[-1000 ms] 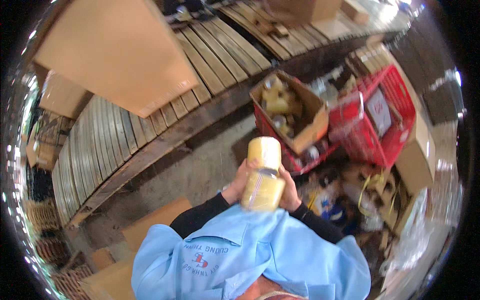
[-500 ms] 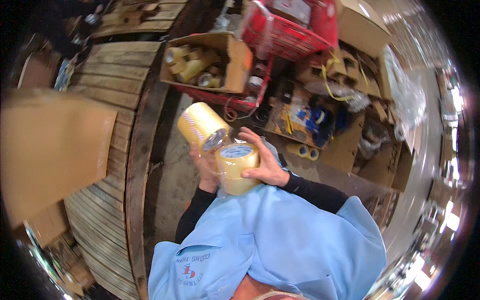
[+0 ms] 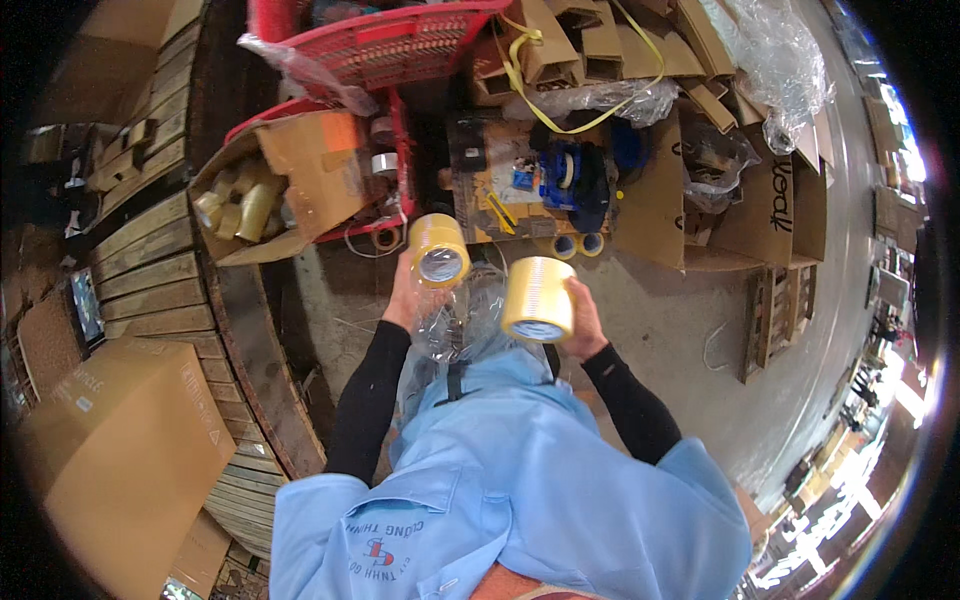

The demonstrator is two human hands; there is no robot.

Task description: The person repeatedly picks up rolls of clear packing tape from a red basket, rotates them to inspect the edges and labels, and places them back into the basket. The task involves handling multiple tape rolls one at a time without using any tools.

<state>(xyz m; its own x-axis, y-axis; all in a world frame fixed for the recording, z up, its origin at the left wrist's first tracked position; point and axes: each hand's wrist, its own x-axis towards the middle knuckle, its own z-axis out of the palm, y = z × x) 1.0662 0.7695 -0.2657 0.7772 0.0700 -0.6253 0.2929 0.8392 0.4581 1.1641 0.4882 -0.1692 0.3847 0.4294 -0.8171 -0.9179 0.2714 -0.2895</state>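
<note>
My left hand [image 3: 402, 298] is closed around a stack of yellowish packing tape rolls [image 3: 437, 236], tilted so that one open end faces me. A second stack of the same tape rolls [image 3: 541, 288] is in my right hand [image 3: 584, 322], which grips it from its right side. The two stacks are apart, in front of my waist. Crumpled clear plastic film [image 3: 445, 328] hangs below the left stack, beside my left hand. Parts of the fingers on both hands are hidden behind the rolls.
An open cardboard box [image 3: 318, 165] of tape rolls stands ahead on the left, near a red plastic crate [image 3: 400, 52]. A low work surface [image 3: 500, 150] bears a blue tape dispenser [image 3: 562, 172]. Cardboard boxes [image 3: 650, 200] and a wooden pallet [image 3: 775, 318] are right; a large carton [image 3: 140, 430] is left.
The two tape stacks, close together before, are now separated, the right one moved rightward. The film now hangs loose below the left stack. My view has shifted to the right.
</note>
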